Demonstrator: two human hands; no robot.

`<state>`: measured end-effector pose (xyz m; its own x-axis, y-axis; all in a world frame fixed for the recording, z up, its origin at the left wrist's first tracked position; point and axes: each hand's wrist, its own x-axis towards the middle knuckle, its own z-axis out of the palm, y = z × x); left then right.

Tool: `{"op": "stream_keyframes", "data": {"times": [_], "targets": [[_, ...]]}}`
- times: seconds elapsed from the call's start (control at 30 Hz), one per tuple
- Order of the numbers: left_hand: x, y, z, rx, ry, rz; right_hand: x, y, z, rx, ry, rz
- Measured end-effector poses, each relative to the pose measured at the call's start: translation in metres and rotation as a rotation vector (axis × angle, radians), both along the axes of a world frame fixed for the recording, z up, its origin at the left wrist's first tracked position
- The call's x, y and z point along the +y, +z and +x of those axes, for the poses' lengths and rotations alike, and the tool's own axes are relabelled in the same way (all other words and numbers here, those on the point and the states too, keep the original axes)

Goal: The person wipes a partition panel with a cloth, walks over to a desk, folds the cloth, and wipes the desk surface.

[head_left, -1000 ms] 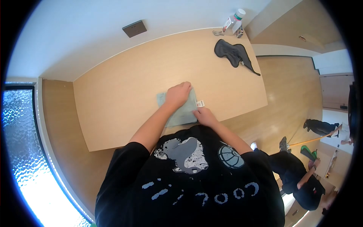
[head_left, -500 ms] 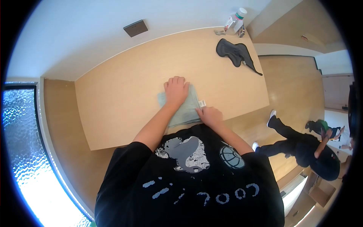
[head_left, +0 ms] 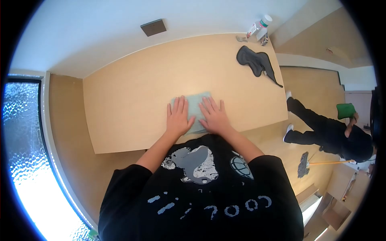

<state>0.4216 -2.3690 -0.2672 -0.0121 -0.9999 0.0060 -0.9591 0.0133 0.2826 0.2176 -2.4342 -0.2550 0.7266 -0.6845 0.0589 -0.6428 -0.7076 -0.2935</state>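
A pale green cloth [head_left: 196, 105] lies flat on the light wooden table [head_left: 132, 88], close to its front edge. My left hand [head_left: 177, 118] rests palm down on the cloth's left part, its fingers spread and the outer ones reaching past the cloth onto the wood. On the right part of the cloth lies my right hand [head_left: 215, 117], also palm down with fingers spread. Between the two hands the middle of the cloth shows.
A dark grey cloth item [head_left: 257, 62] lies at the table's right. Behind it stand a bottle [head_left: 259, 26] and a small box [head_left: 264, 39], beside a small grey object [head_left: 241, 39]. A person [head_left: 321, 130] holding something green and a mop [head_left: 304, 164] are at the right.
My left hand has opened out flat and moved down and left on the cloth. My right hand has left the cloth's right edge and now lies flat on it. The person at the right has moved.
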Motion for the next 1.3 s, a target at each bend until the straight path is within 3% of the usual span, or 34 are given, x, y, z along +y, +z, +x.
{"op": "stream_keyframes", "data": {"times": [0.27,0.33,0.43,0.5,0.63,0.8,1.0,1.2,1.3], "targets": [[-0.006,0.004,-0.018,-0.174,-0.02,0.04,-0.006,-0.006,-0.009,0.034,0.013,0.049],[-0.01,-0.001,-0.024,-0.098,-0.167,0.002,-0.007,-0.008,-0.014,-0.001,0.008,0.068],[-0.019,0.004,-0.033,-0.049,-0.252,0.03,-0.011,-0.022,-0.036,0.005,-0.256,0.097],[-0.021,0.014,-0.04,-0.011,-0.233,0.046,-0.015,-0.015,-0.059,-0.063,-0.458,0.062],[-0.025,0.024,-0.045,0.055,-0.165,0.046,-0.015,-0.04,-0.124,0.055,-0.743,-0.021],[-0.028,0.017,-0.049,0.035,-0.139,0.066,-0.004,-0.046,-0.17,0.178,-1.051,0.138],[-0.035,0.012,-0.045,0.073,-0.119,0.029,-0.025,-0.056,-0.19,0.086,-1.412,0.191],[-0.05,0.007,-0.038,0.075,-0.144,0.03,-0.05,-0.073,-0.214,0.056,-1.636,0.049],[-0.064,0.013,-0.031,0.04,-0.178,0.079,-0.051,-0.059,-0.216,0.251,-1.618,0.155]]}}
